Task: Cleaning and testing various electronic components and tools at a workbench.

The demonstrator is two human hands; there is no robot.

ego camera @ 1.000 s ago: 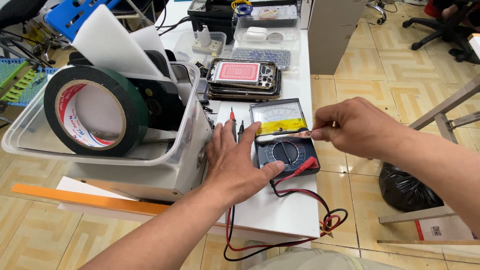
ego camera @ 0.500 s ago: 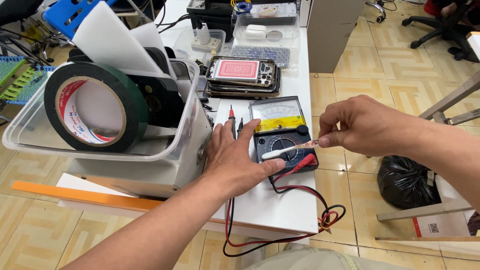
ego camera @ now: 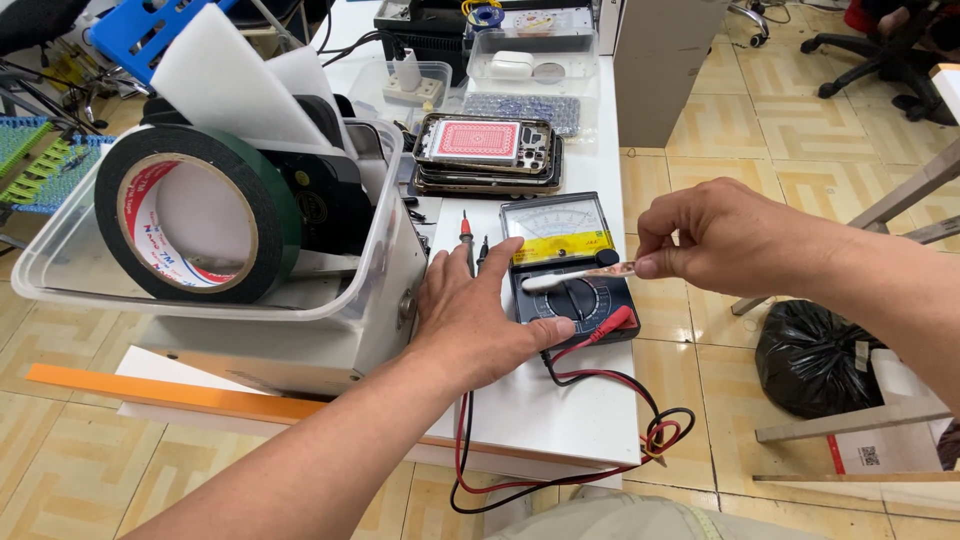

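Pinched between the thumb and forefinger of your right hand is a thin white-handled tool, held almost level with its pale end over the dial of the black analogue multimeter with a yellow band under its needle scale. That grip is clenched on the tool's near end, and the hand hovers above the counter's right edge.

Your left hand lies flat and released on the white counter, fingers spread, its thumb tip touching the multimeter's lower left corner. Two slim probes, one red-tipped and one black, lie on the counter just beyond your fingertips.

From the head view, the multimeter sits near the counter's right edge, with red and black leads plugged in at its lower end and looping off the front edge. Behind it lies a stack of phone frames, the top one with a red patterned back. To the left stands a clear plastic tub holding a large roll of green-edged double-sided tape. On the tiled floor to the right sits a black plastic bag.
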